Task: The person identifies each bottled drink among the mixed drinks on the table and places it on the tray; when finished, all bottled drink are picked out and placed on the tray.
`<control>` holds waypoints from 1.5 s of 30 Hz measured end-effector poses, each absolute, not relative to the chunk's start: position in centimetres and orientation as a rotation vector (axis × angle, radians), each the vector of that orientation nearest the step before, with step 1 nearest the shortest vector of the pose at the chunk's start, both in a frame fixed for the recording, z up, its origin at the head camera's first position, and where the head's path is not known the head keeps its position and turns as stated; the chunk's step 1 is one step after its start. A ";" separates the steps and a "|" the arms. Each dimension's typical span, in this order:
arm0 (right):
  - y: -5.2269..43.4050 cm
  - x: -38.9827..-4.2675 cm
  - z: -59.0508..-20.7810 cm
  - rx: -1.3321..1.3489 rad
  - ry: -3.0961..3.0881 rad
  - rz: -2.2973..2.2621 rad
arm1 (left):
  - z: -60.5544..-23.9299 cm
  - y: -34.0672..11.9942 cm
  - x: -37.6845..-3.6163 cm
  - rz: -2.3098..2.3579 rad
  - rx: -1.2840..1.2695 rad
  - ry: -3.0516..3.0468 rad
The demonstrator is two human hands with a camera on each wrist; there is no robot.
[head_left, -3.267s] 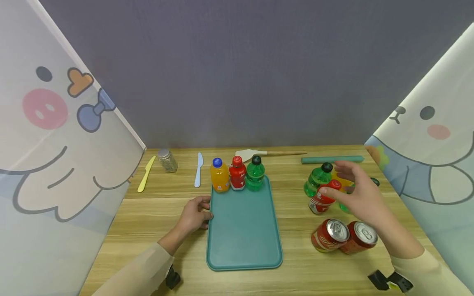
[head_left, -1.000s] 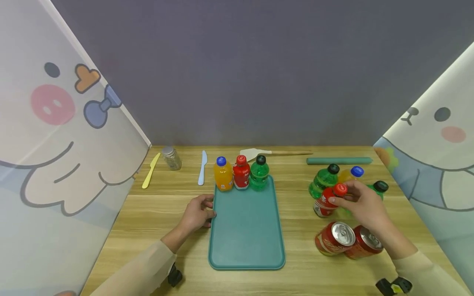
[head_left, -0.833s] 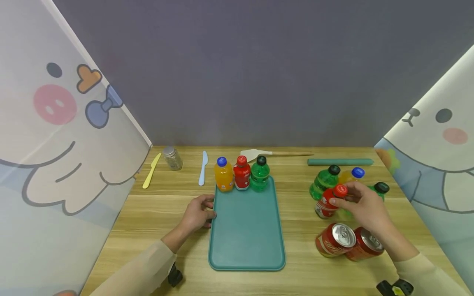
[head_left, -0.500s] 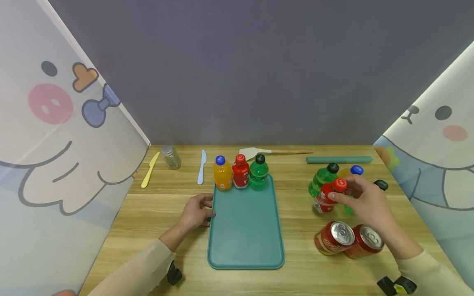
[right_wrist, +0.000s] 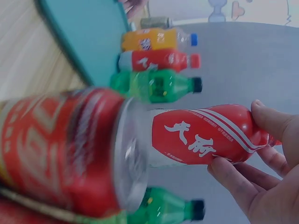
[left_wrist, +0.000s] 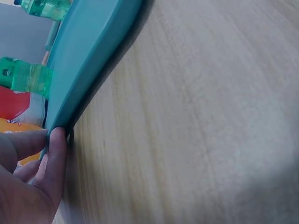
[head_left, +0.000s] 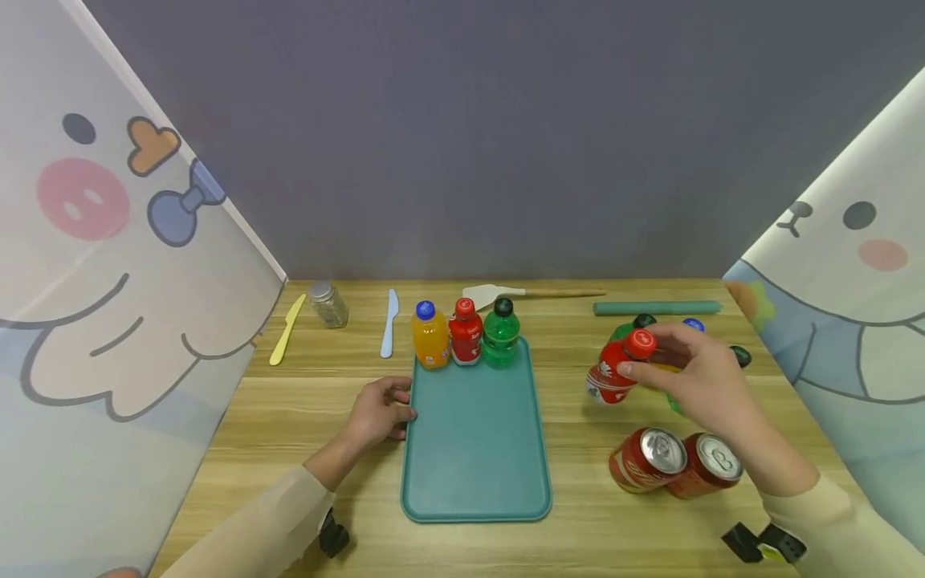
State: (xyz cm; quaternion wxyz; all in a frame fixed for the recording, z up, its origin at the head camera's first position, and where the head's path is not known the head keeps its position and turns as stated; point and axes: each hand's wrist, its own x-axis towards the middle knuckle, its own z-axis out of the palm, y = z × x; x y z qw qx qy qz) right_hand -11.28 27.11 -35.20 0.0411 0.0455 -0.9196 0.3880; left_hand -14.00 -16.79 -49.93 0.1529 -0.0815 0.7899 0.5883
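Note:
My right hand [head_left: 697, 381] grips a red soda bottle [head_left: 613, 371] near its neck, thumb on one side and fingers on the other. In the right wrist view that bottle's white lettering faces the camera. My left hand [head_left: 376, 413] pinches the left edge of a teal tray [head_left: 477, 449]; the left wrist view shows its fingers at the rim. Along the tray's far end stand an orange soda bottle [head_left: 431, 341], another red bottle [head_left: 466, 337] and a green bottle [head_left: 500, 337]. Green bottles and a blue-capped one are partly hidden behind my right hand.
Two red cans [head_left: 643, 461] stand at the right, close to my right forearm. At the back lie a spatula [head_left: 499, 295] and a teal rod [head_left: 658, 308]. A yellow knife [head_left: 287, 331], glass jar [head_left: 328, 305] and blue knife [head_left: 389, 325] are at the far left.
My right hand has come down over the red bottle, gripped it, and lifted it slightly leftward, in front of the green bottle. My left hand stays at the tray's edge.

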 end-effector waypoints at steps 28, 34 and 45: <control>13.5 -14.1 -35.7 0.448 -2.670 1.651 | -49.5 -16.7 -13.8 1.683 -0.220 2.279; 10.3 -14.7 -36.7 0.459 -2.675 1.672 | -49.6 -16.7 -13.9 1.684 -0.212 2.293; 6.0 -16.0 -39.2 0.481 -2.667 1.606 | -49.7 -16.7 -13.9 1.680 -0.202 2.302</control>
